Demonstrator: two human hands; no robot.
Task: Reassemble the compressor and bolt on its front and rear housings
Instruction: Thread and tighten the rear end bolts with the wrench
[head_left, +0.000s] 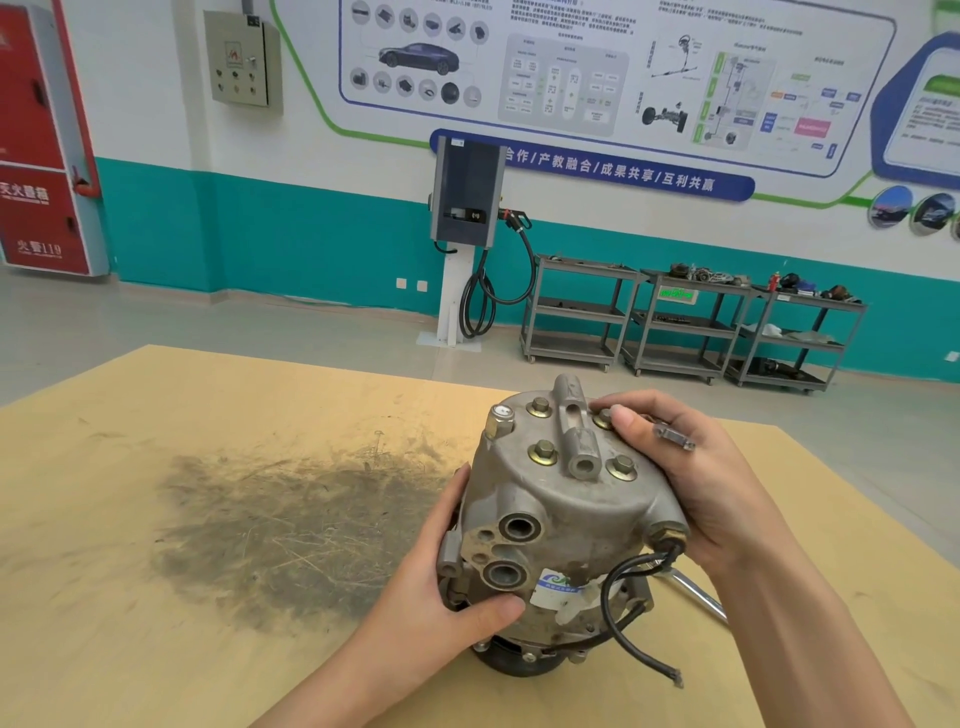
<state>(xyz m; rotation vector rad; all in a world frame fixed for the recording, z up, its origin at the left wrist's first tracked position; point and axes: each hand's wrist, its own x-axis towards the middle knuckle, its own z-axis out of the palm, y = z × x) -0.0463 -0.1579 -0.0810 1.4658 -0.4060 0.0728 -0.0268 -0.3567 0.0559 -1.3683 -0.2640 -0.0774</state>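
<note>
The grey metal compressor (566, 514) stands upright on the wooden table (208, 415), pulley end down. Its upper housing carries several brass-coloured bolts (543, 451) and a silver plug (500, 420). My left hand (441, 582) grips the lower left side of the body, thumb lying under the two round ports (503, 576). My right hand (696, 483) wraps the upper right side, thumb resting on a bolt at the housing's rim. A small metal piece (674, 435) shows between my right fingers. A black wire (631, 618) with a bare end hangs from the compressor's right side.
A dark, scratched stain (291, 525) covers the table left of the compressor. A silver tool handle (698, 592) lies on the table behind my right wrist. Beyond the table are open floor, a charging post (465, 208) and several grey shelf carts (680, 322).
</note>
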